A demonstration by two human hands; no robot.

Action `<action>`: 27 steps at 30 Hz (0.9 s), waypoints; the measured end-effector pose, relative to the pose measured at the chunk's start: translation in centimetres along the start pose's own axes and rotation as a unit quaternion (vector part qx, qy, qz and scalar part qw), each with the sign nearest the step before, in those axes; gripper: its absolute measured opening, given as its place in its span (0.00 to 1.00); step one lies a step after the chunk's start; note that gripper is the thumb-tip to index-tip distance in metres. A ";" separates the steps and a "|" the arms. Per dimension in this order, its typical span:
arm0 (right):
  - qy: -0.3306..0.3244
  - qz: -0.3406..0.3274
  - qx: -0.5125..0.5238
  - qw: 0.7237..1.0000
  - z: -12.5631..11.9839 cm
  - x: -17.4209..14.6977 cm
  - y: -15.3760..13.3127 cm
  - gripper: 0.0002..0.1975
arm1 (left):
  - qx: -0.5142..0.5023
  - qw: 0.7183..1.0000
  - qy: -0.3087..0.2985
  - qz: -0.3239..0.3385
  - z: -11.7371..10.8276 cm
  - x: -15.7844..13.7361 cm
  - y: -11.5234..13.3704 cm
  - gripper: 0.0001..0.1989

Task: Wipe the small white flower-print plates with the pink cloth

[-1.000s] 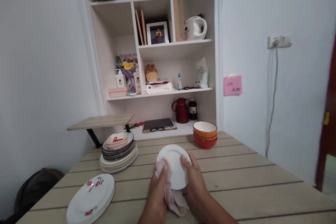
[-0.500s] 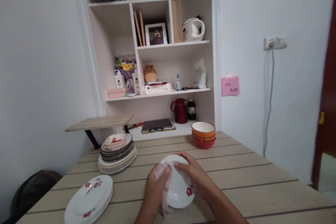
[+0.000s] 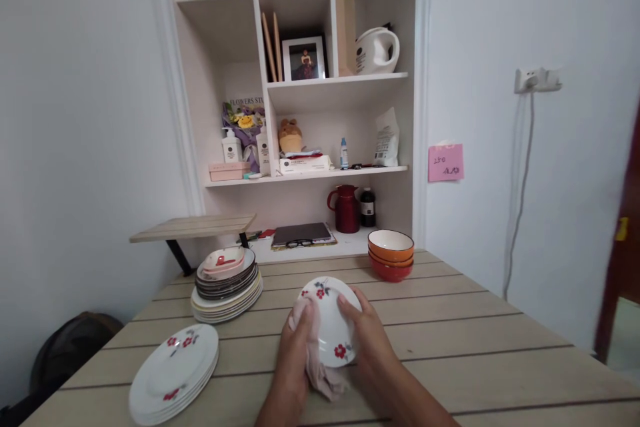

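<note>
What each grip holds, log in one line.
left grip: pink cloth against flowered plate | right grip: same plate's right side | table: plate stacks left, bowl stack right

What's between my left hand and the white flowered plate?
The head view shows a pink cloth, gripped by the left hand against the plate, with its loose end hanging below.

left grip (image 3: 295, 348): bare; right grip (image 3: 371, 340): bare; forearms (image 3: 407, 395): bare, slim
</note>
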State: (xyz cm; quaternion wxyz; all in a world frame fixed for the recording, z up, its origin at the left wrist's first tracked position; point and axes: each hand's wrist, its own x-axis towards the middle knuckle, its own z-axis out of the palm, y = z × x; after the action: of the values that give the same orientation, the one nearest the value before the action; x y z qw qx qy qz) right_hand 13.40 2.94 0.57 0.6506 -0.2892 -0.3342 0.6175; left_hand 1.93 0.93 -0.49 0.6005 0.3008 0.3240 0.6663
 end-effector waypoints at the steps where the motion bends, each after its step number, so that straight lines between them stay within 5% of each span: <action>1: 0.017 0.004 0.014 1.000 0.0 0.1 0.0 0.25 | -0.006 1.000 -0.004 -0.012 0.0 0.1 -0.4 0.28; 7: 0.001 0.027 0.042 0.999 -0.2 0.6 -0.2 0.28 | 0.011 1.000 -0.014 0.023 -0.1 0.5 -1.4 0.30; 11: -0.054 0.040 -0.049 0.997 -0.7 0.8 -1.3 0.23 | 0.090 0.994 0.013 0.063 -0.8 0.7 -0.5 0.30; 18: -0.113 0.012 -0.149 0.982 -1.9 1.1 -2.8 0.24 | 0.215 0.970 -0.055 0.095 -1.2 0.6 0.2 0.22; 27: -0.069 0.007 -0.071 0.995 -1.0 0.8 -0.3 0.21 | 0.083 0.996 -0.016 0.041 -0.8 0.5 0.0 0.27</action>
State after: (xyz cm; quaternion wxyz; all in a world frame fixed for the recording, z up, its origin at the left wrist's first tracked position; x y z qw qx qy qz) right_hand 14.37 3.73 0.28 0.5991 -0.2935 -0.4194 0.6156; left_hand 1.27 1.35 -0.99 0.5504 0.3733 0.3563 0.6562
